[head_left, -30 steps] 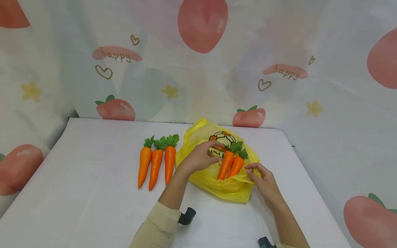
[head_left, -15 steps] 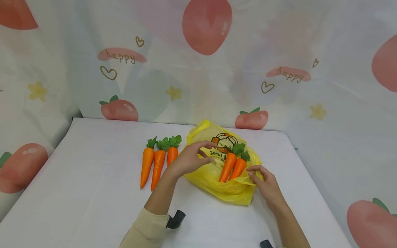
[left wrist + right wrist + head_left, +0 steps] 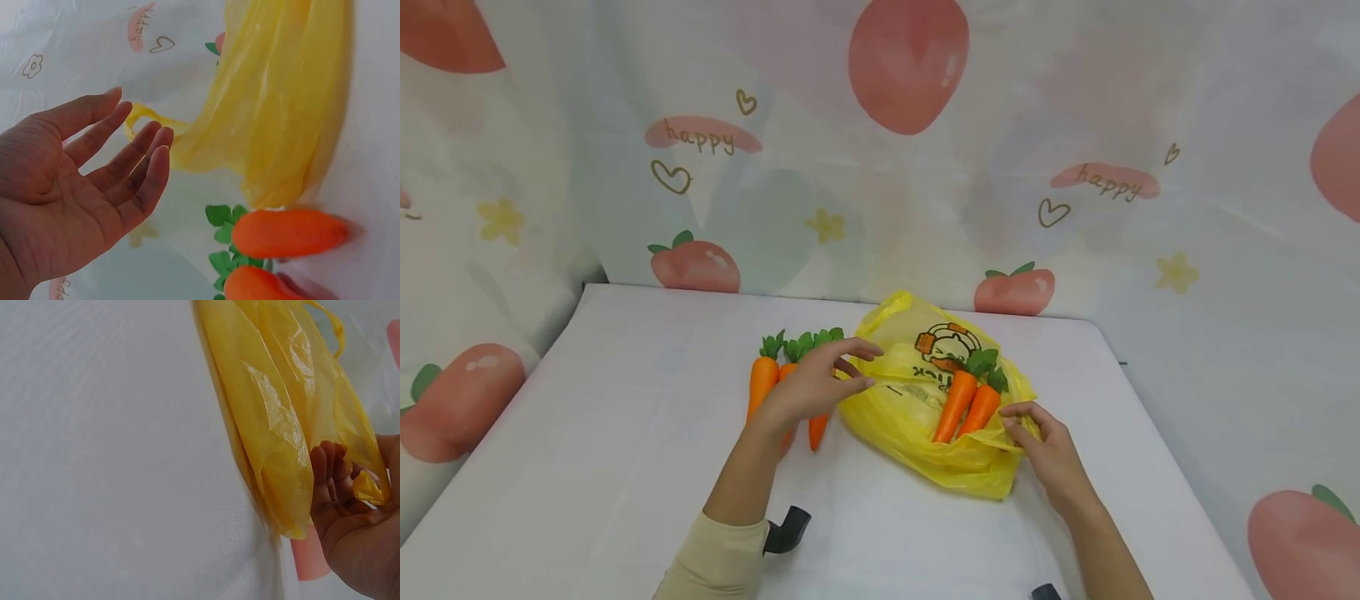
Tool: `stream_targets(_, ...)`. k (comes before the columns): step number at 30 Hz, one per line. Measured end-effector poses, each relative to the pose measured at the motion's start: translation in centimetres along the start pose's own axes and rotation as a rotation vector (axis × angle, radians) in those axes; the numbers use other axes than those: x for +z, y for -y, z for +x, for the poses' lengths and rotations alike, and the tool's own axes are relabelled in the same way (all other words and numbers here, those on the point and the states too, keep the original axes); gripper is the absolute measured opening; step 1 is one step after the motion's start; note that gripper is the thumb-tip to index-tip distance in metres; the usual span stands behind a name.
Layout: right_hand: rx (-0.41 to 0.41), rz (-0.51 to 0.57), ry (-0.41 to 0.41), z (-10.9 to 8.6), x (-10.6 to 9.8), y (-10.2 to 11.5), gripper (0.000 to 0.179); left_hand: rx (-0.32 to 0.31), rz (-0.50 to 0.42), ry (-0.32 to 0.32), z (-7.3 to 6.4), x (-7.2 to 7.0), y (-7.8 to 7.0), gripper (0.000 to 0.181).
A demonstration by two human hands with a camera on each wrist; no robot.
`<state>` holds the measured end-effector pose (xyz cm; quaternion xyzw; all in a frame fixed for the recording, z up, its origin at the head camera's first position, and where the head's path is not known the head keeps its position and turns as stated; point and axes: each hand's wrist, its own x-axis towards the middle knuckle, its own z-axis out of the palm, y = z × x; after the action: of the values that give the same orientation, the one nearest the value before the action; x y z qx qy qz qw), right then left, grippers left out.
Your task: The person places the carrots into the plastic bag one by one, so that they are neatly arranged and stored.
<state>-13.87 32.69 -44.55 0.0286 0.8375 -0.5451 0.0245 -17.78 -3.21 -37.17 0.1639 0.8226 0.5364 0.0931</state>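
My left hand (image 3: pixel 811 383) is over three carrots on the table, fingers spread and nothing in them. It partly covers those carrots in the head view; the leftmost carrot (image 3: pixel 763 379) and the tip of the rightmost carrot (image 3: pixel 818 432) show. The left wrist view has two of them, one carrot (image 3: pixel 287 234) whole, below the relaxed left hand (image 3: pixel 81 181). A yellow plastic bag (image 3: pixel 917 454) lies to the right, with two leafy-topped carrots (image 3: pixel 955 404) at its mouth. My right hand (image 3: pixel 1051 454) pinches the bag's right edge; in the right wrist view yellow film passes between its fingers.
The white-covered table (image 3: pixel 647 417) extends to the left and in front of the bag. Behind it hangs a printed cloth backdrop (image 3: pixel 880 225) with fruit and "happy" lettering. A dark wrist-camera mount (image 3: pixel 787 530) sticks out beside the left sleeve.
My left hand has moved left, away from the two carrots at the bag, to above the carrots on the table. My right hand stays on the bag's edge.
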Motion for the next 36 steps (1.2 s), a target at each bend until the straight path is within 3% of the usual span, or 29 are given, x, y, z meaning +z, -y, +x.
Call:
stream_targets(9, -0.012, -0.001, 0.002, 0.0, 0.0, -0.1, 0.030, -0.040, 0.036, -0.013, -1.2, -2.1, 1.3, 0.038)
stream_targets(17, -0.004, -0.002, 0.006, 0.1, 0.0, -0.3, 0.030, -0.123, 0.066, -0.047, -2.2, -3.7, 2.7, 0.035)
stream_targets(36, 0.000, -0.002, -0.002, -0.1, 0.0, 0.1, 0.029, -0.166, 0.105, -0.112, -3.5, -7.0, 5.4, 0.036)
